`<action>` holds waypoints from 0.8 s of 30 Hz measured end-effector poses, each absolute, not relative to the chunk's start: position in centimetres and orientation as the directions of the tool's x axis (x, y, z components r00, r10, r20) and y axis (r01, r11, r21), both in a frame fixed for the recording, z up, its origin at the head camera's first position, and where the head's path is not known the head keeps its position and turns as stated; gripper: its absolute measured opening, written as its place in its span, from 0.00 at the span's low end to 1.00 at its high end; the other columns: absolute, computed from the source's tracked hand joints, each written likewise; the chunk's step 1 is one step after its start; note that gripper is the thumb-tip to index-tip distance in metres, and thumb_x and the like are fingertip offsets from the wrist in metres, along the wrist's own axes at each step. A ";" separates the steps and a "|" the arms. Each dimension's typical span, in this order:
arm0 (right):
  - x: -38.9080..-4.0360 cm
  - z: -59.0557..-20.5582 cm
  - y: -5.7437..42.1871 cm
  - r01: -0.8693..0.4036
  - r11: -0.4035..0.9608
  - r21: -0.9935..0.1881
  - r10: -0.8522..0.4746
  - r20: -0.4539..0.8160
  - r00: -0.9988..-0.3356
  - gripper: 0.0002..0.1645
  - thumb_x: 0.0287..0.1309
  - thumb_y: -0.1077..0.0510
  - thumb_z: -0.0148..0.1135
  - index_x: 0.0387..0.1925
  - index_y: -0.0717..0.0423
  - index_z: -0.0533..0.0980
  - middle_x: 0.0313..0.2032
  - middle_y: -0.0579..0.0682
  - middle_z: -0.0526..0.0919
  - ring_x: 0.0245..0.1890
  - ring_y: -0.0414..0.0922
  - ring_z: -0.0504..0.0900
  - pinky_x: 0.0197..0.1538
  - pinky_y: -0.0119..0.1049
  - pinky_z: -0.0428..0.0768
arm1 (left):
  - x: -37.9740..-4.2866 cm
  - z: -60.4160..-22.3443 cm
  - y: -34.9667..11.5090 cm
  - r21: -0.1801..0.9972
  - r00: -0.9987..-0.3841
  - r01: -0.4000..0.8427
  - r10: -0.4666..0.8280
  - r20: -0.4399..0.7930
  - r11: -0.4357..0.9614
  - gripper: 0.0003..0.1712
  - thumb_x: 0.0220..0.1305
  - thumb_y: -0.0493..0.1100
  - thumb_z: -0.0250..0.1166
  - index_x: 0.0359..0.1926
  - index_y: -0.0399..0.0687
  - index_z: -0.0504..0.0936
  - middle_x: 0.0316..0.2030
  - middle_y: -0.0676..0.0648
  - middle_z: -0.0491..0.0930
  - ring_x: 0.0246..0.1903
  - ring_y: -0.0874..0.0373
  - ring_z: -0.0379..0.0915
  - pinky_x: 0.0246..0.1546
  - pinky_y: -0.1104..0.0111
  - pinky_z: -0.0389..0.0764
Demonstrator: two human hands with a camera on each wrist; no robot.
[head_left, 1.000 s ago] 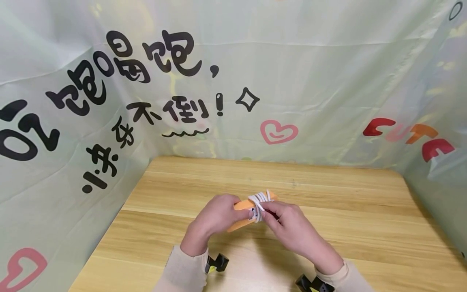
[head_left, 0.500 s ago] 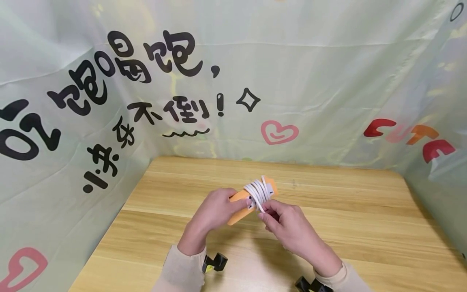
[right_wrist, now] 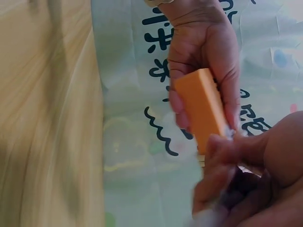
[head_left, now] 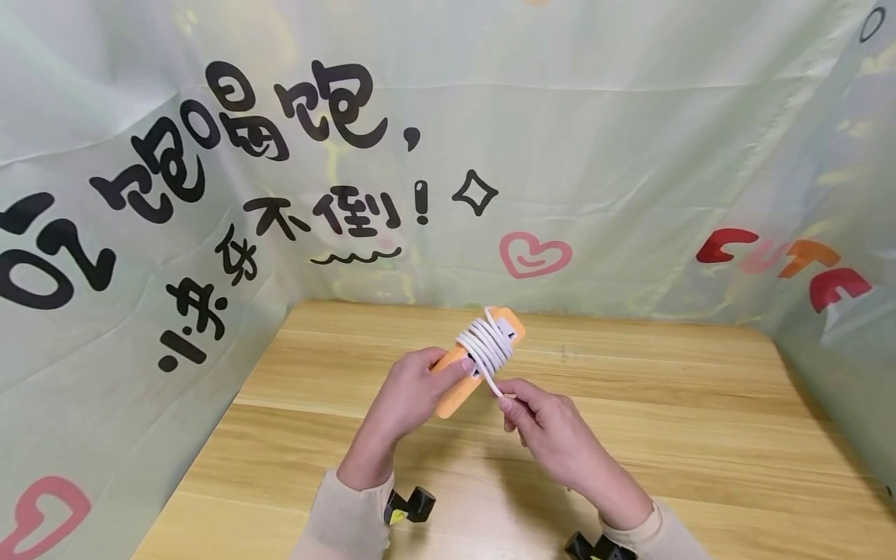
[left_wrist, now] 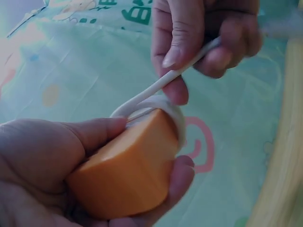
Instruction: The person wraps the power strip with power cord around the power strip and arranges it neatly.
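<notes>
An orange bar-shaped block (head_left: 453,398) is held tilted above the table, its far end raised, with a pale printed panel on its face. Several turns of white cord (head_left: 484,347) wrap around its upper half. My left hand (head_left: 414,389) grips the lower part of the block (left_wrist: 128,165), thumb on the face near the coils. To the right, my right hand (head_left: 553,428) pinches the cord's free length (left_wrist: 163,84) between thumb and fingers, drawn taut from the coils. A blurred whitish piece (left_wrist: 284,27) shows beyond the right hand; its kind cannot be told.
A light wooden table (head_left: 350,342) lies under both hands. Pale printed cloth (head_left: 616,171) with lettering and hearts stands around its back and sides. Black camera mounts (head_left: 413,505) sit at both wrists.
The block has swung more upright and moved up and slightly left, its far end lifting away. My right hand has drawn the cord away from the coils, leaving a longer straight stretch.
</notes>
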State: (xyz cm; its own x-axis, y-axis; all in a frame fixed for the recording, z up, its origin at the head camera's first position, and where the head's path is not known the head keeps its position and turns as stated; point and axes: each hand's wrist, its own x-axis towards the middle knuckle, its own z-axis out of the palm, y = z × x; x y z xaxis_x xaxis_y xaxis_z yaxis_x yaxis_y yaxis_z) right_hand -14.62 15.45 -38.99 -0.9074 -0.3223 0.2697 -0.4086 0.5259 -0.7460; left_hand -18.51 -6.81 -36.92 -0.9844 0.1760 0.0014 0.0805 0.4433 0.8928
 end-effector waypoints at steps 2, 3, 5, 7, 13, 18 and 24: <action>-14.7 -39.0 15.4 -0.391 0.532 -0.751 -0.314 0.254 -0.915 0.10 0.79 0.54 0.56 0.38 0.43 0.80 0.22 0.36 0.75 0.18 0.31 0.67 0.22 0.31 0.69 | -18.5 -36.9 -6.9 0.921 -0.983 0.070 0.186 -0.003 0.384 0.19 0.71 0.59 0.68 0.39 0.48 0.88 0.25 0.50 0.81 0.24 0.58 0.75 0.28 0.65 0.77; -14.7 -39.0 15.4 -0.377 0.542 -0.751 -0.304 0.243 -0.921 0.11 0.79 0.52 0.56 0.35 0.42 0.79 0.21 0.36 0.74 0.17 0.32 0.65 0.21 0.31 0.68 | -18.5 -36.9 -7.0 0.935 -0.981 0.062 0.195 -0.008 0.349 0.19 0.71 0.59 0.69 0.40 0.47 0.89 0.25 0.50 0.82 0.24 0.58 0.76 0.28 0.65 0.77; -14.8 -39.0 15.4 -0.344 0.566 -0.749 -0.273 0.224 -0.936 0.15 0.79 0.49 0.57 0.30 0.42 0.77 0.20 0.36 0.73 0.16 0.33 0.64 0.22 0.31 0.66 | -18.5 -36.8 -7.1 0.957 -0.974 0.046 0.224 -0.020 0.285 0.20 0.71 0.58 0.69 0.43 0.45 0.89 0.26 0.50 0.83 0.25 0.59 0.77 0.29 0.66 0.78; -14.8 -39.1 15.4 -0.309 0.581 -0.753 -0.238 0.205 -0.949 0.17 0.78 0.48 0.58 0.28 0.42 0.76 0.19 0.37 0.72 0.17 0.34 0.64 0.22 0.32 0.67 | -18.5 -36.7 -7.2 0.973 -0.966 0.029 0.255 -0.032 0.231 0.21 0.71 0.56 0.70 0.46 0.42 0.89 0.28 0.49 0.84 0.26 0.59 0.78 0.29 0.67 0.79; -15.1 -39.1 15.7 -0.269 0.555 -0.787 -0.215 0.177 -0.961 0.15 0.75 0.47 0.62 0.30 0.45 0.77 0.20 0.40 0.71 0.19 0.35 0.67 0.23 0.31 0.67 | -18.6 -36.5 -7.5 0.991 -0.954 -0.015 0.295 -0.053 0.130 0.20 0.71 0.51 0.71 0.52 0.40 0.88 0.33 0.47 0.87 0.29 0.59 0.81 0.33 0.68 0.81; -15.4 -39.1 16.0 -0.309 0.545 -0.780 -0.287 0.173 -0.942 0.07 0.76 0.55 0.62 0.36 0.45 0.79 0.23 0.41 0.72 0.21 0.35 0.67 0.26 0.31 0.68 | -18.8 -36.4 -7.9 0.999 -0.954 -0.036 0.298 -0.033 -0.006 0.21 0.76 0.46 0.65 0.55 0.31 0.82 0.35 0.46 0.87 0.31 0.56 0.85 0.34 0.68 0.85; -15.9 -39.0 16.6 -0.292 0.580 -0.760 -0.311 0.124 -0.942 0.06 0.77 0.50 0.61 0.40 0.45 0.79 0.31 0.44 0.81 0.29 0.38 0.76 0.32 0.33 0.74 | -18.9 -35.8 -9.0 0.985 -0.959 -0.050 0.285 -0.001 -0.165 0.21 0.81 0.40 0.56 0.60 0.24 0.76 0.38 0.43 0.87 0.33 0.54 0.88 0.38 0.65 0.88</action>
